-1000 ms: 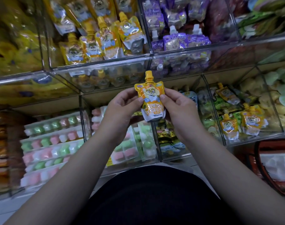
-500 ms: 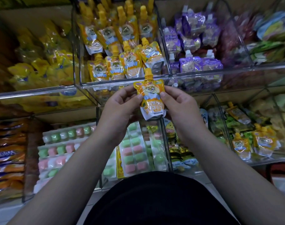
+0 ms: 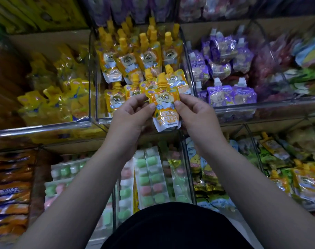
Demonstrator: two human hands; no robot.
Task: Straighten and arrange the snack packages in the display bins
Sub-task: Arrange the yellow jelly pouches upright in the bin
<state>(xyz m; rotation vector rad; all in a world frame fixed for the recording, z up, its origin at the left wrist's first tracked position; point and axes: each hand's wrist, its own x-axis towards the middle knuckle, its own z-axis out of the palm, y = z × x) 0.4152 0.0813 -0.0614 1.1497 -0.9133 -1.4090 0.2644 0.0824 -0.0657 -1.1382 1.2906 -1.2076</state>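
Note:
An orange spouted snack pouch with a cartoon animal on it is held upright between both hands. My left hand pinches its left edge and my right hand pinches its right edge. The pouch hangs in front of the clear display bin on the upper shelf, which holds several matching orange pouches, some standing in rows and some leaning near the front.
A bin of purple pouches sits to the right, yellow bags to the left. Below are blister packs of green and pink candy, orange bars at lower left and mixed pouches at lower right.
Both hands have lifted the orange pouch from in front of the lower shelf up to the front of the orange-pouch bin. My view has tilted upward.

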